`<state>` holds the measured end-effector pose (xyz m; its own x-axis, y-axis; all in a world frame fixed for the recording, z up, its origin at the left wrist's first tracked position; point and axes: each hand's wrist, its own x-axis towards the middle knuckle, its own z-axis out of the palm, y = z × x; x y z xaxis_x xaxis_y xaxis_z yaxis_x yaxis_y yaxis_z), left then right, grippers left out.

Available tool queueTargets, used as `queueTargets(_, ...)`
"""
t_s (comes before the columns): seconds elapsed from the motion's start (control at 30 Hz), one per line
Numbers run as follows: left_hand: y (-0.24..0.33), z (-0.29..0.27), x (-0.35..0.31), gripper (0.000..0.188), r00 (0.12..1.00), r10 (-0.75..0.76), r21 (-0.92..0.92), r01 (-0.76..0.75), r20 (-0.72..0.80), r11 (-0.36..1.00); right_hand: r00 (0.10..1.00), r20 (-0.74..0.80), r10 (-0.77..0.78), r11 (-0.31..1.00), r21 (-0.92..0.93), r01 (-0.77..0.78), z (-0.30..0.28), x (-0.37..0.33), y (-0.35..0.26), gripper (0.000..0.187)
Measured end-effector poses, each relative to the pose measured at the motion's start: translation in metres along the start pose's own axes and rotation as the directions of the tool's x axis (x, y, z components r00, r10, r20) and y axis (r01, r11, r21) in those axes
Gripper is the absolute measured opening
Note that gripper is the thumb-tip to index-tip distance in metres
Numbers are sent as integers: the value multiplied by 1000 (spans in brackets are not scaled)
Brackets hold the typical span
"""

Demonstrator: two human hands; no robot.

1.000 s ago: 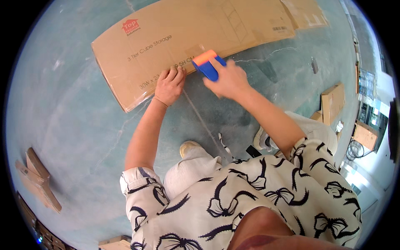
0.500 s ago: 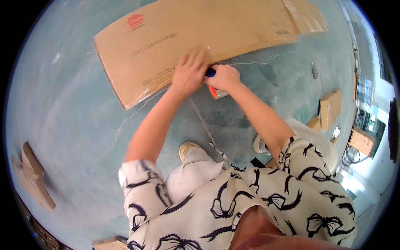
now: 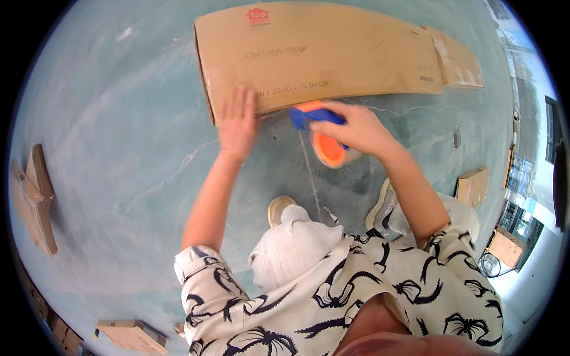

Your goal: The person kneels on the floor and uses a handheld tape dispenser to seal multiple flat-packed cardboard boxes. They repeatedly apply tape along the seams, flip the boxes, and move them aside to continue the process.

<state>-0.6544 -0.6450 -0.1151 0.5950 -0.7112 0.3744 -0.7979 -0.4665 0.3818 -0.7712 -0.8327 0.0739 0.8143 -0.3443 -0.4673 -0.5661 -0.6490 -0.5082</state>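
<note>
1. Head view: your left forearm (image 3: 206, 202) extends far from the near left, and your left hand (image 3: 238, 124) lies palm-down over the carton (image 3: 332, 56) at its near edge, toward the left end.
2. That grip is flat, fingers (image 3: 238, 102) stretched toward the far side.
3. Your right forearm (image 3: 414, 187) slants inward from the near right; your right grip (image 3: 354, 129) wraps around the blue-and-orange tape dispenser (image 3: 328, 117).
4. You have the dispenser by the carton's near edge; whether they touch, you cannot tell.
</note>
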Motion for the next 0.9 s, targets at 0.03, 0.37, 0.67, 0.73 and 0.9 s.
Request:
queueTargets(0.03,-18,-5,-9,56,998,54,29,-52,-44,998,999,-32,-22,998,-52,20,6,5,-21,58)
queueTargets(0.37,-40,-2,-23,27,940,174,-34,-192,-292,981,993,44,107,870,-487,-72,89,79,-86,62)
queueTargets(0.67,-45,-12,-27,29,965,163,-92,-186,-207,978,973,112,203,871,-474,-127,134,-4,-30,69)
queueTargets(0.73,-38,-23,-18,36,991,120,-144,-128,-60,981,984,110,142,916,-391,-88,134,27,-16,73)
queueTargets(0.9,-14,-18,8,55,983,168,109,-175,74,978,952,157,261,945,-242,-219,129,76,-11,64)
